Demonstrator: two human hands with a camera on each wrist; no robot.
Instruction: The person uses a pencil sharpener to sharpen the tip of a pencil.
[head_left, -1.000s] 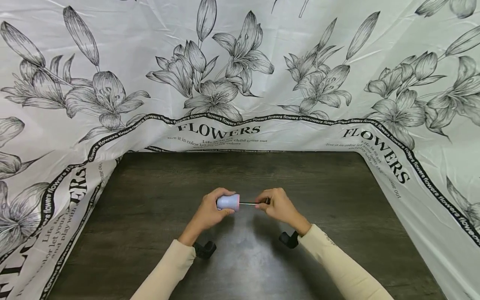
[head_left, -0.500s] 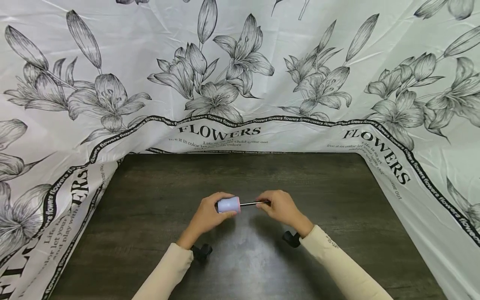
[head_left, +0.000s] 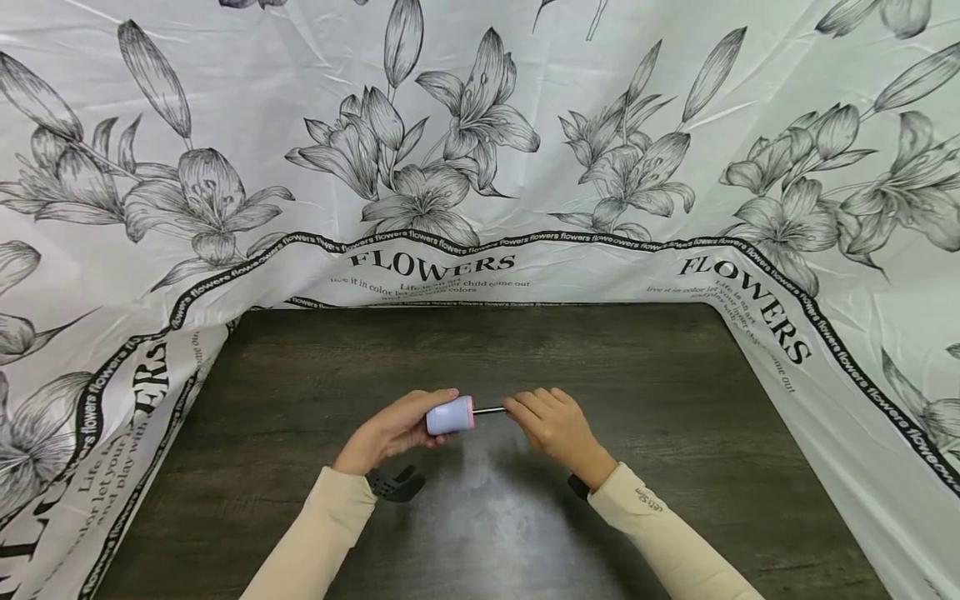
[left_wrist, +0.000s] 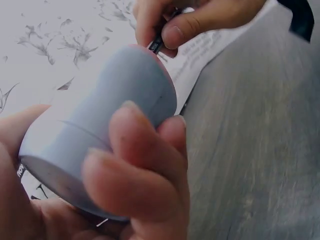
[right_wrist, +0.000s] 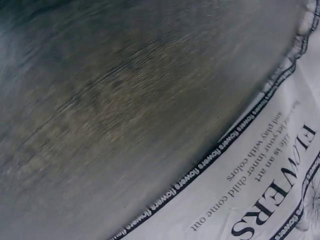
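My right hand (head_left: 551,423) has rolled over, pinching the slim rod (head_left: 489,410); my left hand (head_left: 386,429) grips the lavender cylinder (head_left: 448,416), best kept aligned.

Both hands had rolled over.
The left hand (head_left: 397,422) brought its fingers to the near side of the lilac cylinder (head_left: 448,416); the right hand (head_left: 557,423) covered the dark end of the rod (head_left: 489,410).

A smooth lavender cylinder (head_left: 450,416), held on its side above the tabletop (head_left: 637,375), has its pink-rimmed end facing right; a thin, dark, shiny rod (head_left: 489,410) reaches that end.
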